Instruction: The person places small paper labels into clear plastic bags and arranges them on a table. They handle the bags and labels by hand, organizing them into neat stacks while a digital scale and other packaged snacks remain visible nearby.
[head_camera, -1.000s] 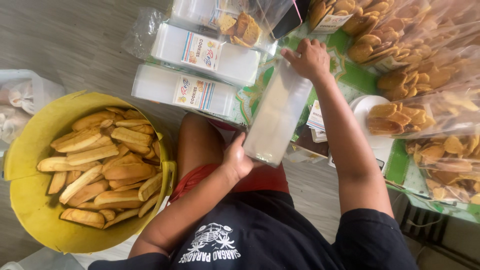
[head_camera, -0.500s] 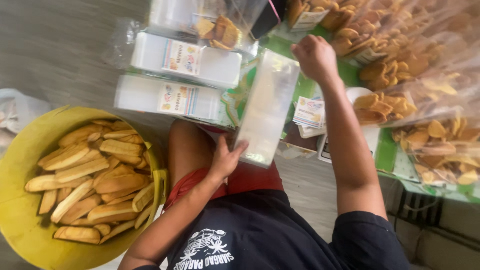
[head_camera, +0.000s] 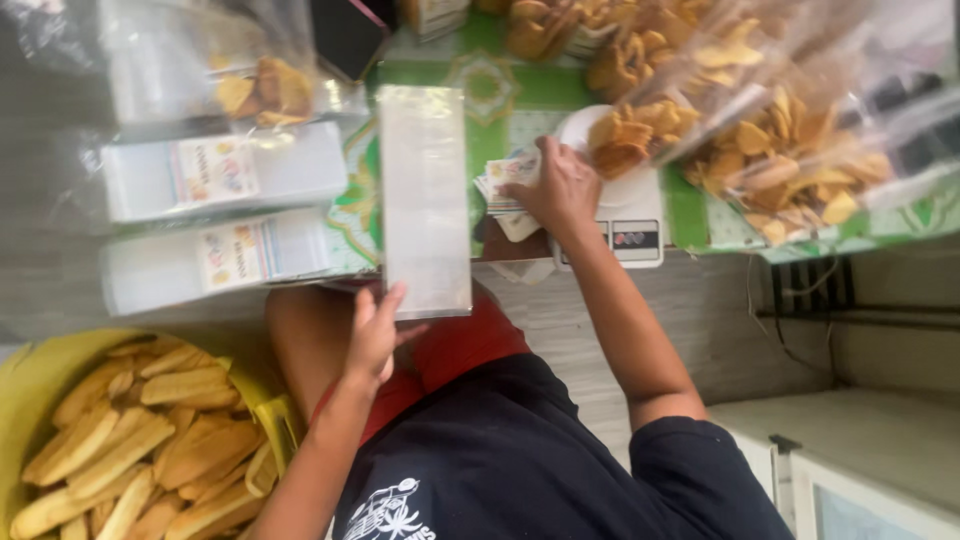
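My left hand (head_camera: 374, 335) grips the near end of a long, flat, clear plastic bag (head_camera: 424, 195) and holds it out over the green mat. Off to the right of the bag, my right hand (head_camera: 557, 190) rests on a small stack of printed paper labels (head_camera: 505, 178), fingers curled on them. The labels lie beside a white kitchen scale (head_camera: 625, 222) whose pan carries a pile of golden chips. My bare knee and red shorts are under the bag.
A yellow tub (head_camera: 40, 375) of long fried banana slices (head_camera: 150, 440) sits at lower left. Two bundles of clear bags (head_camera: 215, 255) lie left of the held bag. Large bags of chips (head_camera: 770, 120) fill the upper right. A green patterned mat (head_camera: 510, 100) covers the floor.
My right hand let go of the bag's far end and dropped to the paper labels by the scale. The bag stays in my left hand; the view shifted right.
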